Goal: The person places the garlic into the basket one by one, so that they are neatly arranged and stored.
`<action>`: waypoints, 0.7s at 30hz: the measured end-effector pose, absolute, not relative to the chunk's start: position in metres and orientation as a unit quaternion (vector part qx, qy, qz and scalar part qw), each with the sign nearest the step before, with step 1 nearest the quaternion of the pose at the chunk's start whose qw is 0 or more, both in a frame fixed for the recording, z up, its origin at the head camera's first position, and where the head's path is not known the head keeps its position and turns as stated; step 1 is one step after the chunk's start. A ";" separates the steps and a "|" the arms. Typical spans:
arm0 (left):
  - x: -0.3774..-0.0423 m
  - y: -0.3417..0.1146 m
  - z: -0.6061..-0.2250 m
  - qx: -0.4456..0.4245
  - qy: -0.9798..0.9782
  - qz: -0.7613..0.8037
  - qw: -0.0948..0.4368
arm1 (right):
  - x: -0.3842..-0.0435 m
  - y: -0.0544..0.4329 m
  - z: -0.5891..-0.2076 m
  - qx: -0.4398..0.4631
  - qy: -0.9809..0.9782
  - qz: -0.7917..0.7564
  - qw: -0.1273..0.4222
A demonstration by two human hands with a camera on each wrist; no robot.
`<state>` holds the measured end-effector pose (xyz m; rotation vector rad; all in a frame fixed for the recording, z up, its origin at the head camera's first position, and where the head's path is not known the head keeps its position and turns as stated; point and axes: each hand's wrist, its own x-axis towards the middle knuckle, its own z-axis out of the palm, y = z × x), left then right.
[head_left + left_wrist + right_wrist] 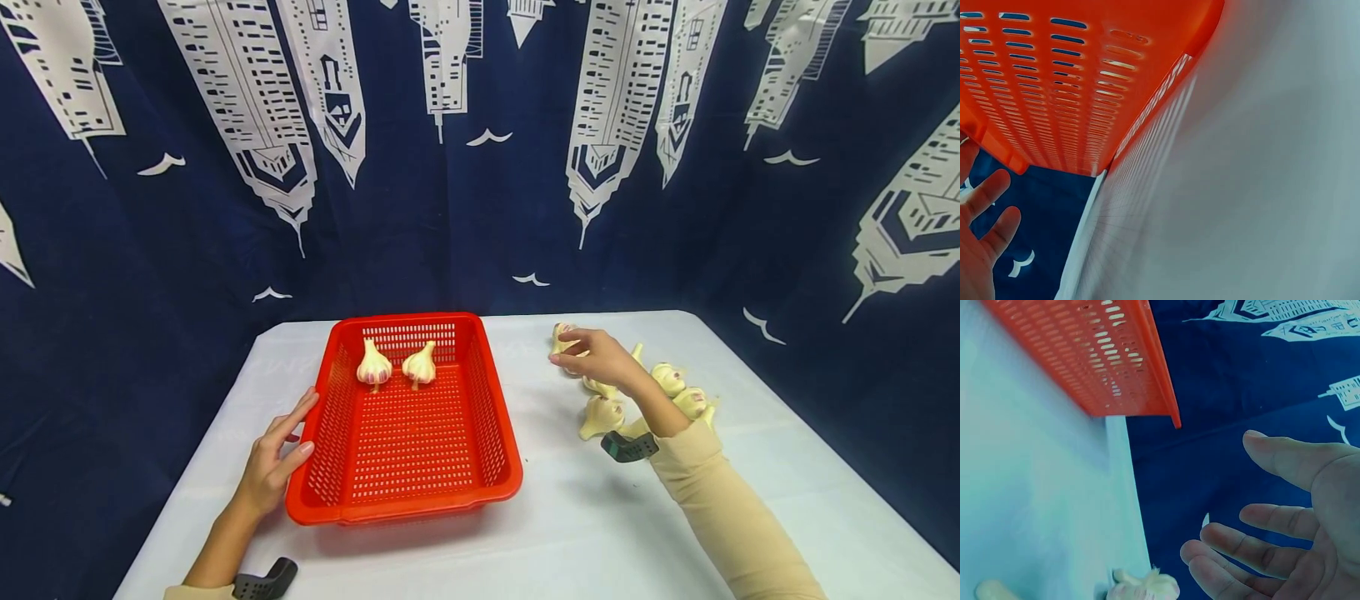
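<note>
Two garlic bulbs (374,365) lie in the far part of a red perforated plastic basket (412,450). My left hand (270,467) rests against the basket's left rim, fingers fairly straight and thumb apart. On the right, my right hand (600,358) hovers over a group of garlic bulbs (602,415), nearest to a bulb at the far end (561,335). In the right wrist view the right hand's fingers (1254,550) are loosely bent with nothing between them, and a garlic bulb (1144,587) shows below. The right forearm covers part of the group.
A white-covered table (570,533) carries everything. Behind it hangs a dark blue cloth (450,208) with white building prints. More garlic bulbs (693,402) lie right of the right forearm. Dark wrist devices (628,447) sit at both wrists.
</note>
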<state>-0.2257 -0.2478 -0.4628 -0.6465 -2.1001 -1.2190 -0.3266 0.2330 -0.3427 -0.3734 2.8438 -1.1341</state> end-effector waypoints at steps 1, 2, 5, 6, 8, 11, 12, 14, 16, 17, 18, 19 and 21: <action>-0.226 -0.248 -0.463 -0.245 -0.794 -0.462 0.309 | -0.326 0.235 -0.344 -0.119 0.922 -0.368 0.031; -0.225 -0.248 -0.463 -0.246 -0.794 -0.462 0.310 | -0.325 0.238 -0.344 -0.116 0.922 -0.369 0.032; -0.225 -0.248 -0.463 -0.246 -0.793 -0.462 0.311 | -0.323 0.244 -0.347 -0.103 0.924 -0.365 0.037; -0.225 -0.248 -0.463 -0.246 -0.794 -0.462 0.311 | -0.322 0.246 -0.348 -0.100 0.926 -0.363 0.039; -0.225 -0.248 -0.463 -0.246 -0.794 -0.461 0.311 | -0.320 0.250 -0.349 -0.094 0.930 -0.353 0.041; -0.226 -0.248 -0.463 -0.247 -0.793 -0.462 0.312 | -0.318 0.257 -0.350 -0.096 0.936 -0.337 0.041; -0.226 -0.248 -0.464 -0.248 -0.792 -0.462 0.312 | -0.317 0.259 -0.351 -0.097 0.936 -0.336 0.040; -0.226 -0.248 -0.464 -0.248 -0.792 -0.463 0.312 | -0.315 0.264 -0.353 -0.105 0.938 -0.327 0.037; -0.226 -0.248 -0.464 -0.247 -0.792 -0.463 0.311 | -0.314 0.269 -0.355 -0.113 0.939 -0.322 0.031; -0.226 -0.248 -0.464 -0.247 -0.793 -0.463 0.311 | -0.313 0.271 -0.356 -0.118 0.939 -0.322 0.030; -0.226 -0.248 -0.464 -0.246 -0.793 -0.463 0.311 | -0.313 0.273 -0.357 -0.123 0.939 -0.320 0.028; -0.226 -0.248 -0.464 -0.246 -0.793 -0.463 0.312 | -0.312 0.276 -0.358 -0.130 0.939 -0.317 0.026; -0.225 -0.248 -0.464 -0.245 -0.793 -0.463 0.312 | -0.311 0.280 -0.362 -0.140 0.939 -0.314 0.025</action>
